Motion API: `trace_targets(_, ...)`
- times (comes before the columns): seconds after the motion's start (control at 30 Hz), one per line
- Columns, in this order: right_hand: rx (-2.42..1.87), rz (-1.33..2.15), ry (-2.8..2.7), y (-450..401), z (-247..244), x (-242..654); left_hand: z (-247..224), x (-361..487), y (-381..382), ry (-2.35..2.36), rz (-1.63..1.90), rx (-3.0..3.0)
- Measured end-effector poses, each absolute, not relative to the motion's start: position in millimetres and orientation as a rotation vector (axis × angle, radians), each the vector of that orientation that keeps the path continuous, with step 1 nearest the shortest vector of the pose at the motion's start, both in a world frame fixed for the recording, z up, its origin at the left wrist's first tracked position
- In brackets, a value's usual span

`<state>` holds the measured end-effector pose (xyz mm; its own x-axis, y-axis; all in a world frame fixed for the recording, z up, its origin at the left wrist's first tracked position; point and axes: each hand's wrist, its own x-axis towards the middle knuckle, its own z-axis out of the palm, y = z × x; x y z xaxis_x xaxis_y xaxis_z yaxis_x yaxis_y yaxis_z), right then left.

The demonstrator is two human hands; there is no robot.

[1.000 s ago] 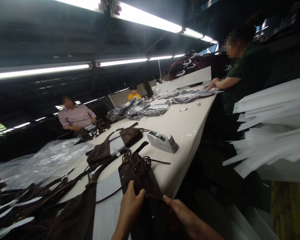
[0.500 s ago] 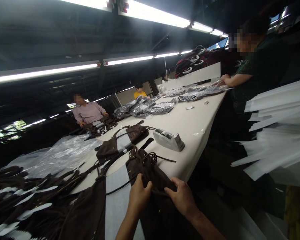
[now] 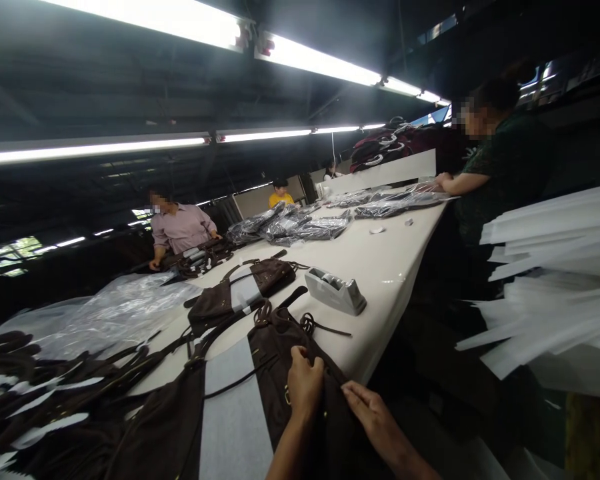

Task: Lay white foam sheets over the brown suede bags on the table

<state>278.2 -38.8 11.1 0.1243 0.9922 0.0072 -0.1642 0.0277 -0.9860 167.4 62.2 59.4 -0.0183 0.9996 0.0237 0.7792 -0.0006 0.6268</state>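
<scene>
Brown bag (image 3: 275,350) is lying at the near edge of the white table (image 3: 380,267), under both hands. Left hand (image 3: 306,381) is resting on its dark fabric, fingers curling with the thumb close in; tips are hiding, so can't tell if they're pinching anything. Right hand (image 3: 371,415) is pinching the bag's right edge between thumb and fingers, other fingers bunching together behind.

Pale strip (image 3: 235,407) is lying across the bag, left of the left hand, with a thin cord (image 3: 237,385) crossing it. Tape dispenser (image 3: 335,291) is sitting just beyond the bag. Second bag (image 3: 210,308), also with a pale band, is lying further up the table. Clear plastic (image 3: 105,317) is spreading to the left; wrapped bundles (image 3: 305,227) are lying farther off. White sheets (image 3: 555,287) are fanning out at far right.
</scene>
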Motion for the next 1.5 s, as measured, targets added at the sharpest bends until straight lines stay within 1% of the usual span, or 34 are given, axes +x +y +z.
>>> trace_targets(0.1, -1.050, 1.321, -1.007, -45.8, 5.5, 283.7, 59.3, 169.4, 60.0, 1.883, 0.658, 1.847)
trace_targets(0.27, -1.050, 1.188, -1.145, -37.5, -9.1, 281.1, 61.2, 174.0, 58.6, 1.914, 0.616, 1.879)
trace_targets(0.4, -1.151, 1.218, -1.053, -24.2, -11.9, 271.8, 59.7, 178.3, 58.3, 1.945, 0.576, 1.903)
trace_targets(0.53, -1.282, 1.145, -0.963, -14.9, -16.7, 267.0, 53.0, 180.7, 59.5, 1.956, 0.566, 1.913)
trace_targets(0.7, -1.059, 1.318, -0.868, -16.2, -32.0, 268.7, 54.8, 168.1, 64.6, 1.697, 0.685, 1.838)
trace_targets(0.83, -0.982, 1.441, -0.751, -20.9, -36.1, 272.7, 77.7, 116.7, 54.8, 1.445, 0.777, 1.733)
trace_targets(0.93, -1.039, 1.424, -0.747, -23.7, -35.1, 274.3, 98.0, 37.3, 33.9, 1.477, 0.984, 1.723)
trace_targets(1.0, -1.081, 1.380, -0.764, -24.6, -36.1, 274.3, 106.4, -26.1, 15.4, 1.806, 1.157, 1.713)
trace_targets(1.07, -1.126, 1.257, -0.753, -24.3, -38.1, 274.6, 108.9, -84.0, -5.2, 2.170, 1.283, 1.658)
trace_targets(1.17, -1.186, 1.163, -0.725, -19.4, -36.7, 278.1, 104.3, -139.2, -34.9, 2.438, 1.202, 1.491)
trace_targets(1.27, -1.250, 1.253, -0.739, -8.7, -22.1, 285.5, 95.5, -153.6, -53.6, 2.417, 1.093, 1.299)
trace_targets(1.37, -1.308, 1.313, -0.797, 4.4, 4.6, 290.8, 88.4, -149.5, -57.3, 2.173, 1.085, 1.129)
trace_targets(1.5, -1.183, 1.514, -0.834, 14.7, 35.8, 288.9, 87.1, -147.4, -52.6, 2.113, 1.108, 1.028)
